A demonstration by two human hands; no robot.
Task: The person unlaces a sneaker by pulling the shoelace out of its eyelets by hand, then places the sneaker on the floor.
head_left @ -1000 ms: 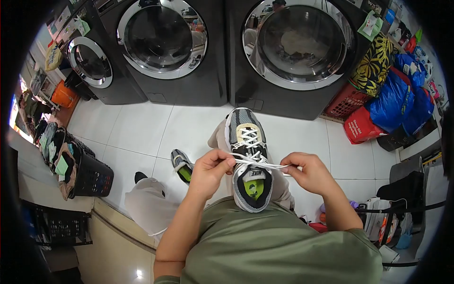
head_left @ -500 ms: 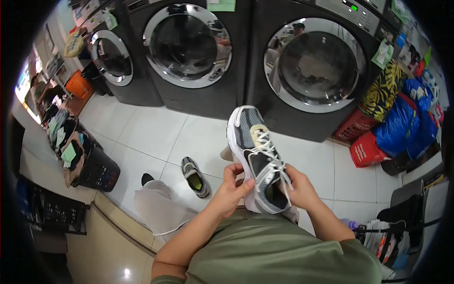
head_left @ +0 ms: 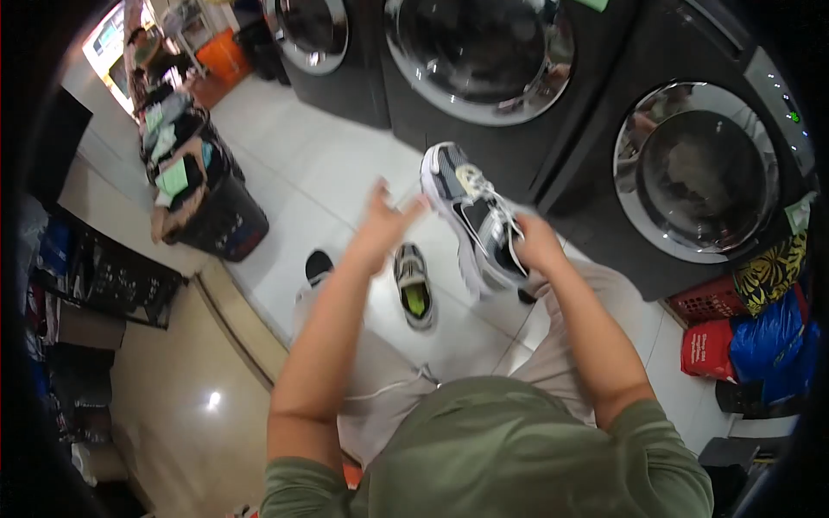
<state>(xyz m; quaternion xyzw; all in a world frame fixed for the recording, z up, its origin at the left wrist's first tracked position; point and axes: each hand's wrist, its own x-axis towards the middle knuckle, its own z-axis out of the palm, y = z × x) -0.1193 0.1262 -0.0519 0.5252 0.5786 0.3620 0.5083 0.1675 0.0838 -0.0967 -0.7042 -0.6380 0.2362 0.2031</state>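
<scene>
My right hand [head_left: 539, 245] grips a grey, black and white sneaker [head_left: 474, 200] at its ankle opening, toe pointing away from me. White laces hang loosely over its tongue. To the left of that shoe, my left hand [head_left: 386, 228] is in the air with fingers spread, holding nothing and slightly blurred. Below it on the tiled floor lies a second sneaker [head_left: 414, 289] with a yellow-green insole, between my legs. A dark shoe tip [head_left: 319, 264] shows at my left foot.
Front-loading machines [head_left: 484, 47] line the far side. At left stands a black basket [head_left: 226, 216] heaped with clothes and green paper slips. A red bag [head_left: 710, 350] and blue bags [head_left: 764, 337] sit at right. A person [head_left: 151, 52] is far off at upper left.
My left hand has let go of the sneaker and moved left, away from it. The right hand still holds the shoe. The camera view has turned, shifting the machines right.
</scene>
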